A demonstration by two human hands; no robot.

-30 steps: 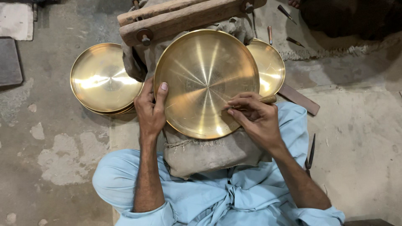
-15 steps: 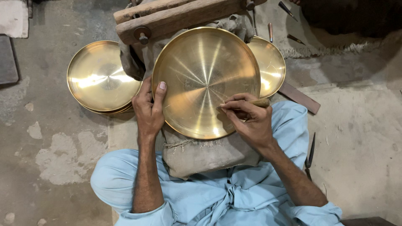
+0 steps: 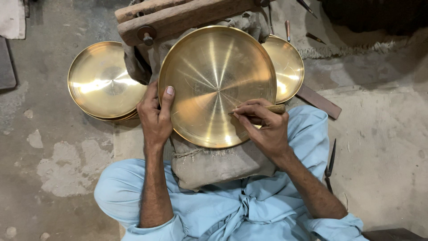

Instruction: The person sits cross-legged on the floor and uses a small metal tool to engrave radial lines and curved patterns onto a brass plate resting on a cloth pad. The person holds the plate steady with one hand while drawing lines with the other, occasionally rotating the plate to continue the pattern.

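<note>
Brass plate (image 3: 209,76) steadied on sackcloth pad (image 3: 214,163).
Left hand (image 3: 155,118) clamped on rim; right hand (image 3: 263,127) pinching wooden-handled tool (image 3: 273,109). Probably stiff, heavy, slick; best held by rim.

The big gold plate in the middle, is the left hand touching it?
Touching. The head view shows the left hand gripping the rim of the big brass plate, with its thumb lying flat on the plate's inner face.

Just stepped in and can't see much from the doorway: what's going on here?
A person in light blue clothes sits on the floor with a large round brass plate propped on a grey cloth bundle. The left hand steadies its rim; the right hand presses a wooden-handled tool to its face. More brass plates lie at the left.
</note>
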